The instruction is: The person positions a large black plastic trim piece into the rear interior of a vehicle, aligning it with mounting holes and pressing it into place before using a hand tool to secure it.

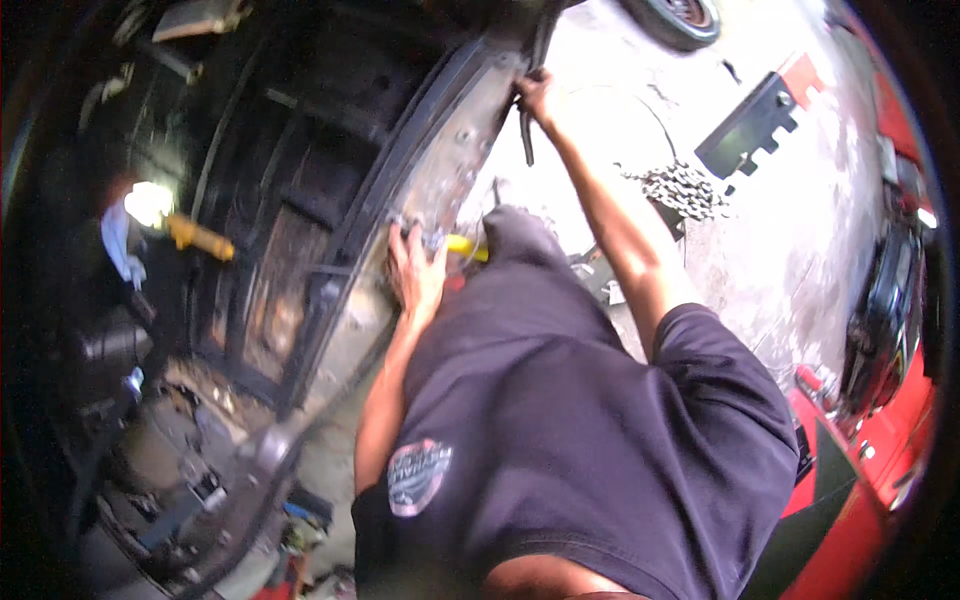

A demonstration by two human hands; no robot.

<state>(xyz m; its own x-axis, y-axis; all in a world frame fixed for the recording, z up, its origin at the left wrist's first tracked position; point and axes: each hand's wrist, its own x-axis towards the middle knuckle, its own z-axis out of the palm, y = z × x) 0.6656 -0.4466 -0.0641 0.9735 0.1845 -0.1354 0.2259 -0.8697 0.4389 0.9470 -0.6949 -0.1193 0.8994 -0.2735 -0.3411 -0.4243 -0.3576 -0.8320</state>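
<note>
Gripping the dark strip (529, 147) at upper centre, the right hand (537, 93) clamps it — seemingly to steady it. The left hand (415, 270) rests at the panel (440, 178) mid-frame, perhaps as a brace — whether it clamps anything, I cannot tell.

To our left we have the metal frame (412, 128), with the lamp (150, 205) within it. The fingers of our left hand (415, 270) lie along its near edge; those of our right hand (538, 95), farther forward, surround the strip (530, 143). Right of that, on the floor (765, 260), lie the chain (688, 190), the notched plate (745, 130) beyond it, and the wheel (682, 18) farthest ahead.
</note>
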